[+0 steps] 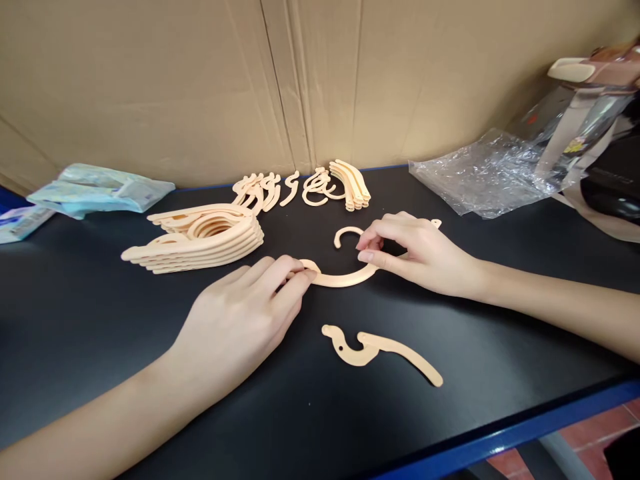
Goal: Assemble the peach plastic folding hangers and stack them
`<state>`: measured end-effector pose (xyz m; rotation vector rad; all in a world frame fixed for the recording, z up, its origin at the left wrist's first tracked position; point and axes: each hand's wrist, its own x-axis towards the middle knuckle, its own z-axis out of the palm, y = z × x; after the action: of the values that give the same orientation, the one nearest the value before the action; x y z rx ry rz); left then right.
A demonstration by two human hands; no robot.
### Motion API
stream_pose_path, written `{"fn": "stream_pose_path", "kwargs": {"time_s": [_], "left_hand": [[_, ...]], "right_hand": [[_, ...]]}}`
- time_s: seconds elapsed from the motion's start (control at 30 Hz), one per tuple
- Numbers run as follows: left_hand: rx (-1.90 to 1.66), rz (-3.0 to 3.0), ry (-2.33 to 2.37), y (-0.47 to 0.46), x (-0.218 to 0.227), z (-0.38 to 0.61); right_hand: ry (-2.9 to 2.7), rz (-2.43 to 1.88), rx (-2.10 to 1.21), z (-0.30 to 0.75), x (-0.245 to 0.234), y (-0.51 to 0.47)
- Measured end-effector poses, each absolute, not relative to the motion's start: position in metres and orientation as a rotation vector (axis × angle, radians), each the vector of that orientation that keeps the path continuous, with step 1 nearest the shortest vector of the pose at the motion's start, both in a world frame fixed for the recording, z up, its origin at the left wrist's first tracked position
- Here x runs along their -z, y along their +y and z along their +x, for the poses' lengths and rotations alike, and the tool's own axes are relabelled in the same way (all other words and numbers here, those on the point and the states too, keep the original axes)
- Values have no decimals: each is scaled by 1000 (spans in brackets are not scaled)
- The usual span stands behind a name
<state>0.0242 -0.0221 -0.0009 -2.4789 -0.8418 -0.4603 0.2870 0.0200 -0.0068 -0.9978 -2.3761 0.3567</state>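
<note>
Both hands are at a beige plastic hanger piece (343,280) with a curved lower edge, low over the black table. The fingers of my left hand (250,310) are closed in a pinch on its left end. My right hand (423,253) pinches at its right side, where a curved hook (347,231) sticks out beyond the fingertips. The joint there is covered by my fingers. A small tip with a hole (437,223) shows behind the right hand. Nearer me lies another hanger part (385,350), an S-shaped piece overlapping a long arm.
At the left is a stack of similar hanger pieces (200,243). Loose small parts (255,190), hooks (316,187) and stacked arms (353,183) lie along the back edge. A blue packet (100,190), clear plastic bag (480,177) and strapped bottle (585,113) flank them, before cardboard (175,87).
</note>
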Motion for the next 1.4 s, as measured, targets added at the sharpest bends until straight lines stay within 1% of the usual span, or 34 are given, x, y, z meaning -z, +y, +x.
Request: {"fn": "stream_pose_path", "kwargs": {"time_s": [0.27,0.4,0.5,0.63,0.93,1.13,1.4], "left_hand": [[491,-2521,-858,-22,4,27],[482,-2628,-838,-21,2,27],[469,-2732,-812,-20,1,26],[453,-2856,-756,-18,1,23],[394,-2895,-835,-21,0,25],[416,-2887,-752,-17,4,24],[424,-2875,-810,-18,3,23]], "right_hand": [[-2612,-564,-301,289,7,18],[-2636,-447,-392,288,6,16],[-2666,-421,-431,288,5,14],[-2684,-383,-396,288,6,13],[-2712,-322,-4,287,7,11],[-2694,-312,34,286,8,11],[-2702,-344,109,286,4,9]]}}
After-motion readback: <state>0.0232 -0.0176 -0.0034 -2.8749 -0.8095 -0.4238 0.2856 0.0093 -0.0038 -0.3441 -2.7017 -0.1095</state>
